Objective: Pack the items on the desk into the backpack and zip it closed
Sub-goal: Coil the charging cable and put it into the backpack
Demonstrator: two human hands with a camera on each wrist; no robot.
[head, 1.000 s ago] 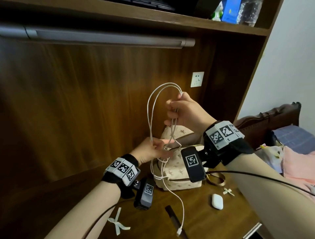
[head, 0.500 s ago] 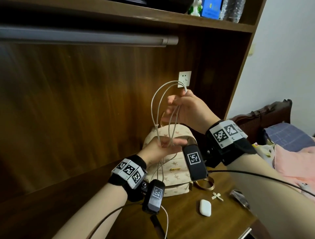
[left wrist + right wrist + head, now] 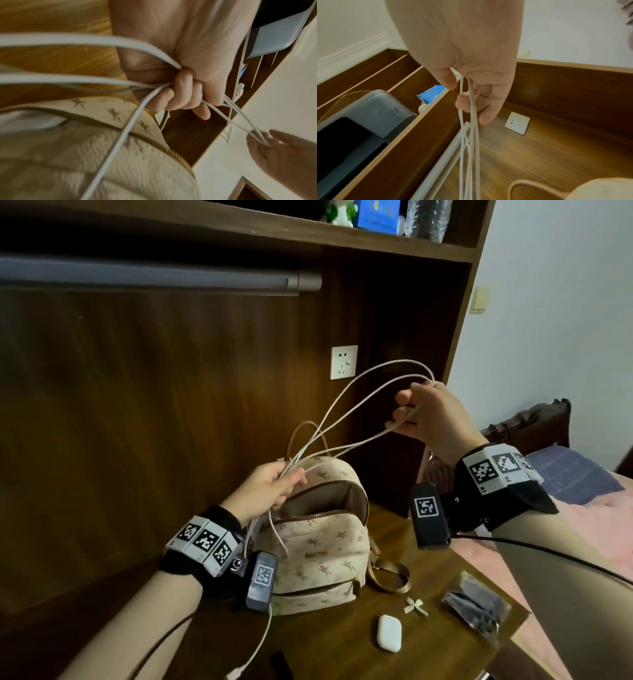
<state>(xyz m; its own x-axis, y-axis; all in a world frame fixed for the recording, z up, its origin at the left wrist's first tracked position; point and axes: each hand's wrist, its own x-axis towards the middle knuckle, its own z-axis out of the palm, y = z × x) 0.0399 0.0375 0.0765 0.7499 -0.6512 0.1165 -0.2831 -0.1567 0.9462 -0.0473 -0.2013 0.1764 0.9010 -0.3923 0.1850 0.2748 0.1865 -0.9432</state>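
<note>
The left hand (image 3: 265,491) and right hand (image 3: 433,417) each grip the looped white cable (image 3: 346,402) above the open beige backpack (image 3: 318,556) standing on the surface (image 3: 342,655); no writing is readable.

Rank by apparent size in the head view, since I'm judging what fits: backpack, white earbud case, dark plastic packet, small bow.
1. backpack
2. dark plastic packet
3. white earbud case
4. small bow

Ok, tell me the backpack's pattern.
Cream backpack with small tan star-like figures; head view shows it best.
</note>
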